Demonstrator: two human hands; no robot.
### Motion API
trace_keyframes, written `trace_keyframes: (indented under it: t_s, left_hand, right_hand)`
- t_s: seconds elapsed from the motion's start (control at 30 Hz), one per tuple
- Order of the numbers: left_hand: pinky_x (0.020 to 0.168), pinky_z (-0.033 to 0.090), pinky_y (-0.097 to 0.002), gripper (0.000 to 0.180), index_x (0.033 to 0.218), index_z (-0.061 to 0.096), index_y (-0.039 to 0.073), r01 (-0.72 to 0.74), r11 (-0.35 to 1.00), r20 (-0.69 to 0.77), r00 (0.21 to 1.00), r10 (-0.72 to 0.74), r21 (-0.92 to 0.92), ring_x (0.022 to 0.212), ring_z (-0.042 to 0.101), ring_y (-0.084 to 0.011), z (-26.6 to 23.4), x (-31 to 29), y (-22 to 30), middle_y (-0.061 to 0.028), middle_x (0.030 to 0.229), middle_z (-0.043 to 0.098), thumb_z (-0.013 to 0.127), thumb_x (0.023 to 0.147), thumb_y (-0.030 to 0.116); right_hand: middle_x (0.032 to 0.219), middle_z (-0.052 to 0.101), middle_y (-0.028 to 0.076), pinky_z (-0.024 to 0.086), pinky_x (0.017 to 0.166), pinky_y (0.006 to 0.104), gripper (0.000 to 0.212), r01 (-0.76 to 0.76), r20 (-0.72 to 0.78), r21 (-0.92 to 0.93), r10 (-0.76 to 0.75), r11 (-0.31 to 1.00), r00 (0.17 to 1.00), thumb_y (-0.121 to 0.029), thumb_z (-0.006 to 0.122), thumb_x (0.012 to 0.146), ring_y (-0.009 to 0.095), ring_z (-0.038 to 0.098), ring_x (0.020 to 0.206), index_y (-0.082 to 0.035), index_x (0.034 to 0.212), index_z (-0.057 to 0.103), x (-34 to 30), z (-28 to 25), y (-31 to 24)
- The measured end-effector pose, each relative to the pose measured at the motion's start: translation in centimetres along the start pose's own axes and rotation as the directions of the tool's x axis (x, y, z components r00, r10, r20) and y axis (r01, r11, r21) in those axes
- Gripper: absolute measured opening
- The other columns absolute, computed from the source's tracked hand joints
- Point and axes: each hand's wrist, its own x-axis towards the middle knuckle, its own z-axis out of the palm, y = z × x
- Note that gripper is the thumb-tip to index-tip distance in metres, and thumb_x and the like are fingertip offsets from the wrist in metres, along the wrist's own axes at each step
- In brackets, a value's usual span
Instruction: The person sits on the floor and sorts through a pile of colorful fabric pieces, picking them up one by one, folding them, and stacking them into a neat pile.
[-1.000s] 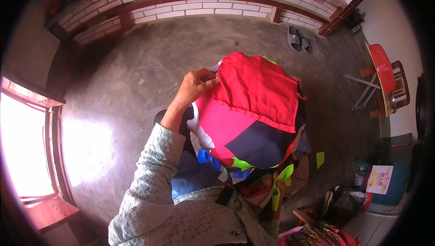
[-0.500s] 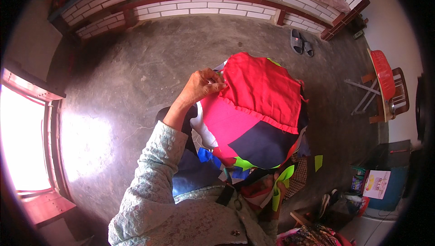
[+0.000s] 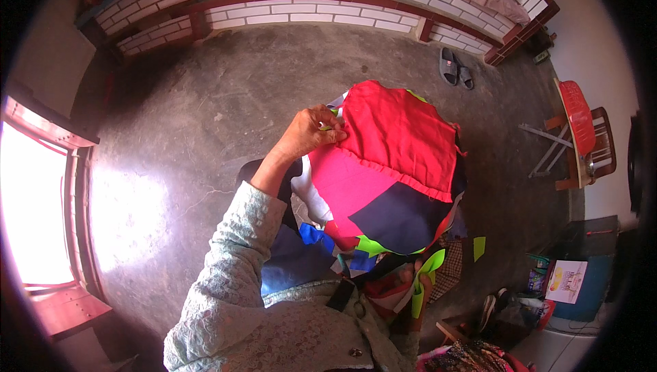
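Observation:
Spread in front of me is a patchwork of cloth (image 3: 388,211), with pink, navy and bright green parts. A red cloth piece (image 3: 400,136) with a frayed lower edge lies across its top. My left hand (image 3: 309,134) pinches the left edge of the red cloth between thumb and fingers. Low by my body, my right hand (image 3: 425,292) is partly hidden, its fingers closed around a neon green fabric strip (image 3: 430,267). Blue cloth scraps (image 3: 316,236) hang under the patchwork, close to my lap.
Grey slippers (image 3: 448,66) rest on the concrete floor (image 3: 226,98), before a white-brick platform (image 3: 308,13). To the right stand a wooden chair (image 3: 602,143) and a red plastic item (image 3: 578,115). A green scrap (image 3: 479,249) and patterned cloth (image 3: 472,358) lie at lower right.
The view has shifted very slightly. My left hand keeps its pinch on the red cloth's edge, and my right hand stays on the green strip.

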Motion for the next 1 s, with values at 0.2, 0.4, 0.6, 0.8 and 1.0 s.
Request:
trace_keyframes:
  t_s: [0.2,0.4,0.6,0.8,1.0]
  left_hand:
    - [0.075,0.046,-0.0303,0.012,0.077,0.066,0.001,0.015,1.0,0.008,1.0,-0.015,-0.014,0.085,0.058,-0.0166,-0.4,-0.3,0.9,-0.007,0.089,0.06,0.074,0.075,0.011]
    - [0.074,0.047,-0.0301,0.008,0.074,0.067,0.001,0.006,0.992,0.05,0.999,0.001,-0.123,0.081,0.059,-0.0163,-1.0,-0.6,1.3,-0.0062,0.082,0.059,0.073,0.074,0.007]
    - [0.079,0.044,-0.0293,0.013,0.074,0.063,0.0,0.1,0.984,0.115,0.99,-0.083,-0.151,0.089,0.055,-0.0154,-1.6,-1.0,1.6,-0.0051,0.09,0.058,0.074,0.075,0.008]
    - [0.081,0.044,-0.0302,0.015,0.075,0.063,0.001,0.098,0.984,0.108,0.991,-0.083,-0.147,0.091,0.055,-0.0163,-1.8,-1.2,1.9,-0.0063,0.094,0.059,0.074,0.075,0.011]
    - [0.082,0.044,-0.0311,0.015,0.075,0.064,0.001,0.095,0.987,0.098,0.992,-0.082,-0.131,0.089,0.056,-0.0167,-1.9,-1.4,1.6,-0.0065,0.091,0.059,0.074,0.074,0.012]
  right_hand:
    - [0.074,0.048,0.008,0.037,0.051,0.0272,0.026,0.005,-0.077,0.013,-0.004,1.0,0.997,-0.023,0.056,0.087,0.016,0.043,0.062,-0.008,0.104,0.044,-0.2,1.8,-0.1]
    - [0.075,0.047,0.008,0.036,0.049,0.0262,0.025,0.006,-0.055,-0.008,-0.006,1.0,0.998,-0.022,0.054,0.088,0.016,0.041,0.061,-0.008,0.107,0.044,-0.1,1.2,-0.1]
    - [0.078,0.048,0.01,0.036,0.049,0.0263,0.023,0.008,-0.041,0.036,-0.006,0.999,0.999,-0.02,0.052,0.089,0.016,0.042,0.062,-0.007,0.106,0.043,-0.1,1.9,-0.2]
    - [0.081,0.051,0.012,0.04,0.051,0.027,0.022,0.0,-0.035,0.06,0.002,0.998,0.999,-0.018,0.051,0.089,0.017,0.046,0.064,-0.006,0.106,0.044,0.0,2.1,-0.1]
    - [0.085,0.055,0.014,0.041,0.052,0.0279,0.024,-0.024,0.05,0.1,0.019,0.995,0.999,-0.018,0.051,0.089,0.018,0.049,0.066,-0.005,0.108,0.045,0.1,1.1,-0.2]
